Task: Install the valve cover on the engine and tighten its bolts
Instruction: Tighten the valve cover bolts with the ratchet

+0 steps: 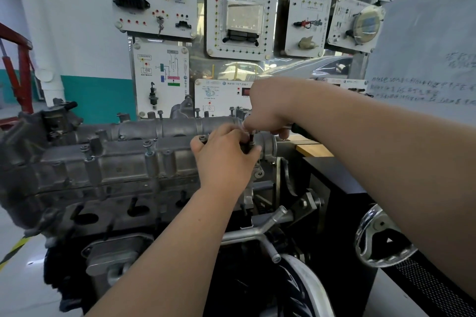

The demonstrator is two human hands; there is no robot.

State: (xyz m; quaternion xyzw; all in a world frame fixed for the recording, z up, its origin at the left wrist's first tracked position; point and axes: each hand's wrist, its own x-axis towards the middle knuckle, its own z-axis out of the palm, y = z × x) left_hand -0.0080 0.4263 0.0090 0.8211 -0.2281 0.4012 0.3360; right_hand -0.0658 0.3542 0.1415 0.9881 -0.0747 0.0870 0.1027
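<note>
The grey aluminium valve cover [128, 154] lies on top of the engine [108, 203] on a stand. Several bolts stand up along its edges, one near the front [148, 148] and others along the back [160, 113]. At the cover's right end my left hand [226, 159] pinches a dark socket or bit [250, 142] standing upright over a bolt hole. My right hand [270, 108] grips the head of a ratchet wrench from above, and the black handle [300, 129] sticks out to the right under my wrist. The bolt under the tool is hidden.
A training board with white component panels [239, 18] stands right behind the engine. A black cabinet [334, 175] and a chrome handwheel [381, 237] sit to the right. A red frame [18, 69] stands at far left. Metal coolant pipes [257, 229] run below the cover.
</note>
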